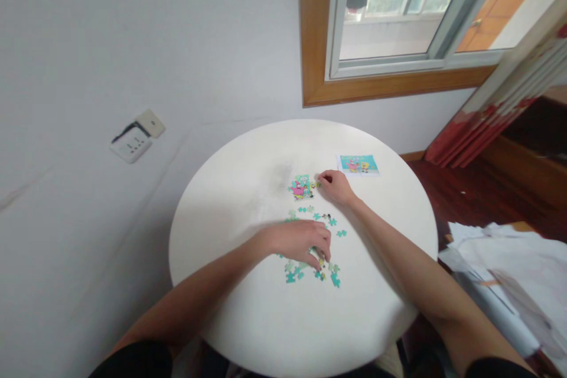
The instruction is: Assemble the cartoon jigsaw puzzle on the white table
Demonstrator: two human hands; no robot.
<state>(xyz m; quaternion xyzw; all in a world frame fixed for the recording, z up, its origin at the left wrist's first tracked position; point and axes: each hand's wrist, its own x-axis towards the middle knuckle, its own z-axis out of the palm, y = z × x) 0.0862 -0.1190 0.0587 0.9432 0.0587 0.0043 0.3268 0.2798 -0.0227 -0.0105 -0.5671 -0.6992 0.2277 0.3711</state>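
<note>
A partly joined jigsaw puzzle with a pink cartoon figure lies on the round table. My right hand is at its right side, thumb and finger pinched on a small yellow puzzle piece. Closer to me, my left hand reaches over loose puzzle pieces, its fingers curled down. Between its thumb and fingertips shows a yellowish puzzle piece. Some pieces lie hidden under this hand. Several teal pieces are scattered around it.
A picture card with two cartoon figures lies behind my right hand on the white table. The wall with a socket and a window bounds the far side. Papers are piled at the right, below a curtain.
</note>
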